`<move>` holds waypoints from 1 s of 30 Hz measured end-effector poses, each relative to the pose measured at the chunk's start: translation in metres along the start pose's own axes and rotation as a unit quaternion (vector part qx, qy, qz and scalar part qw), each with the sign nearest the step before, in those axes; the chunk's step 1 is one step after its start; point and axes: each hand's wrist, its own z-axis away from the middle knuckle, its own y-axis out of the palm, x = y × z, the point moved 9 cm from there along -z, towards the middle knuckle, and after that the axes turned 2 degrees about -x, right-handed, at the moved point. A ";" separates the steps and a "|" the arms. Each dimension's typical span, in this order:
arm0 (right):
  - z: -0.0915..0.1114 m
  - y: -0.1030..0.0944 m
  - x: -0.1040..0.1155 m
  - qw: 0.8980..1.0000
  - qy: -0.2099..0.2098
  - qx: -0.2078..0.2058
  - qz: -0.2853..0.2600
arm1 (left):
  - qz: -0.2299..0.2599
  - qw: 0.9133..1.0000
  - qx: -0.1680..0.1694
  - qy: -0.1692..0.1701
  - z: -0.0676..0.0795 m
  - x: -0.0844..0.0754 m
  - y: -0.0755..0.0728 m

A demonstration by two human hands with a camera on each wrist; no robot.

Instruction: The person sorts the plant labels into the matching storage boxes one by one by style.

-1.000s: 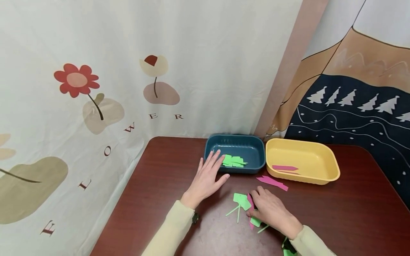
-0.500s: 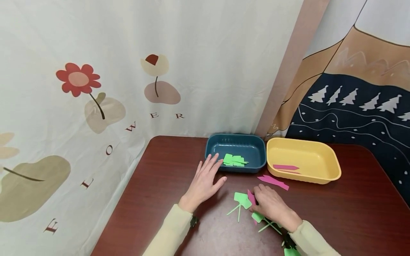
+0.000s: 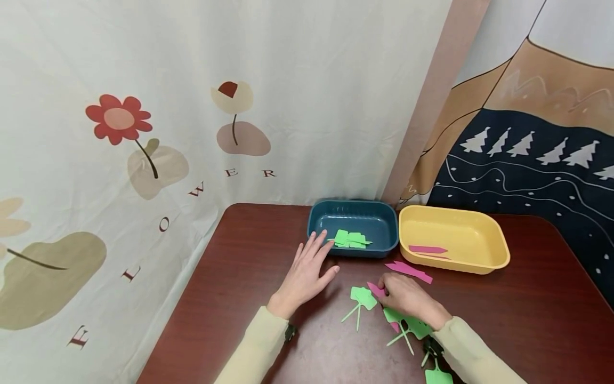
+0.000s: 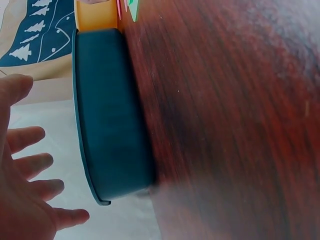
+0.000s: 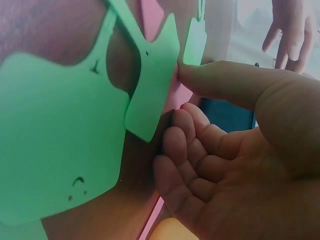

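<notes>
In the head view my right hand (image 3: 410, 297) pinches a pink pointed plant label (image 3: 375, 289) between thumb and fingers. The pink label lies slantwise, its middle hidden by the hand and a green label. Green T-shaped plant labels (image 3: 417, 326) lie partly under the hand; the right wrist view shows two large green heads (image 5: 65, 135) close beside the fingers. Another green pair (image 3: 363, 297) rests to the left of the pink tip. My left hand (image 3: 304, 277) has its fingers spread, fingertips at the near-left rim of the blue basin (image 3: 314, 216).
Several green labels (image 3: 351, 240) lie inside the blue basin. The yellow basin (image 3: 479, 265) beside it holds pink labels (image 3: 427, 249). More pink labels (image 3: 410, 271) lie just in front of it. A green label (image 3: 438, 376) sits at the near edge of view. Printed curtains (image 3: 312, 106) hang behind the table.
My right hand has shifted slightly right and up. The pink label has turned from nearly upright to slanted, and more of the green labels beneath shows. My left hand stays almost still.
</notes>
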 end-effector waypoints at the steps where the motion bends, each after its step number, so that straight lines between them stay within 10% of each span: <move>1: -0.001 0.000 -0.001 1.000 0.003 0.002 0.002 | 0.001 1.000 0.000 -0.001 0.000 0.000 0.000; 10: -0.004 0.002 -0.007 0.998 0.055 0.024 0.028 | -0.004 1.000 0.009 -0.014 0.001 0.001 0.003; 30: 0.009 -0.037 -0.010 0.997 0.003 -0.056 -0.044 | -0.014 1.000 0.023 0.013 -0.009 -0.014 0.013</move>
